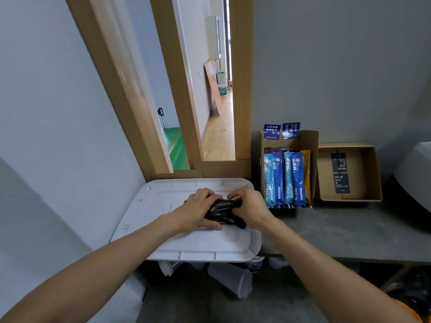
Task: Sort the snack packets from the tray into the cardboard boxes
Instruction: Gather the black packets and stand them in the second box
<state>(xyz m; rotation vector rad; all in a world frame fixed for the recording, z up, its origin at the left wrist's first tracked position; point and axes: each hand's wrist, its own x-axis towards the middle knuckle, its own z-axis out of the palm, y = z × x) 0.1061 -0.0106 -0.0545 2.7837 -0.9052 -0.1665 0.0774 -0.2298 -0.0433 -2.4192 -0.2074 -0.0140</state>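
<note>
My left hand (198,209) and right hand (250,209) grip the black stick packets (225,204) over the white tray (198,243). I'd square the bundle first, then carry it to the shallow cardboard box (370,173).

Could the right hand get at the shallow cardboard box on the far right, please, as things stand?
Probably yes: the shallow cardboard box lies open-topped with nothing over it, though the right hand, holding black packets, must pass the taller box of blue packets.

Packets (224,204) on tray (200,243) at left; first box (309,141) just right of it, second box (370,173) farther right.
</note>
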